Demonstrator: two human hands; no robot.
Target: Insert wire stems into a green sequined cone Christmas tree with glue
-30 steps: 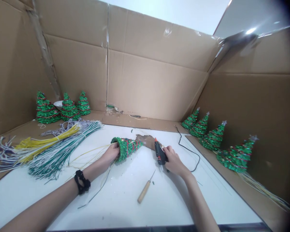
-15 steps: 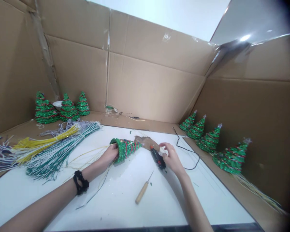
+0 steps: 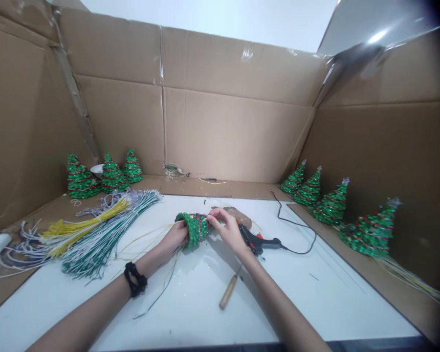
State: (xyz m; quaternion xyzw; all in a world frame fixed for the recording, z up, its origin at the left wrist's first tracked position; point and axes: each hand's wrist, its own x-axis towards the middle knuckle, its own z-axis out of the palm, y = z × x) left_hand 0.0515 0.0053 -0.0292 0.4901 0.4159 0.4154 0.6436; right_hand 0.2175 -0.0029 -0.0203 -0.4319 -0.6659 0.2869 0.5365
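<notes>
A small green sequinned cone tree (image 3: 195,228) lies on its side on the white table (image 3: 315,303). My left hand (image 3: 174,237) is closed round the tree's wide base. My right hand (image 3: 226,231) pinches the tree's narrow tip with fingers together. A black glue gun (image 3: 255,240) lies on the table just right of my right hand, its black cord (image 3: 297,224) trailing off toward the back. A wooden-handled awl (image 3: 229,292) rests on the table below my right forearm.
Bundles of yellow, green and white wires (image 3: 84,230) lie at the left. Three finished trees (image 3: 104,173) stand at the back left, and several more (image 3: 333,208) line the right cardboard wall (image 3: 388,156). Cardboard panels enclose the table on three sides.
My right hand set the glue gun down on the table and moved left to pinch the tip of the tree. My left hand kept hold of the tree's base.
</notes>
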